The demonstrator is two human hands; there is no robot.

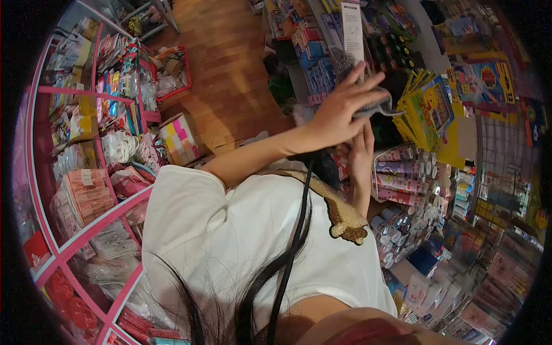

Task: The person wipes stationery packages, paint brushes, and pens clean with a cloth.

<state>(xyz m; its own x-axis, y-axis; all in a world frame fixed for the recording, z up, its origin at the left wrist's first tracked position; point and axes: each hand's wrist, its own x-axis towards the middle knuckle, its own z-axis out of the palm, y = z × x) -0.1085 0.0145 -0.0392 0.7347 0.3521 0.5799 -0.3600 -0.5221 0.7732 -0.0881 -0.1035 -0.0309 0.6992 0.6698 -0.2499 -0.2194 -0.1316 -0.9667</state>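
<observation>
My left hand reaches over the goods, its fingers spread and slightly bent. Between its fingers and thumb is a soft, crumpled grey cloth-like thing, with a thin tail trailing out to the right. My right hand is just below, its fingers pointing up towards the grey thing and their tips partly hidden by my left thumb. Beyond my left fingers stands a long white printed card. Yellow picture packs lie fanned out to the right of both hands.
Pink-framed shelves full of bagged goods run down the left. A cardboard box and a red basket stand on the wooden floor. Rolled tubes and hanging packets fill the right side.
</observation>
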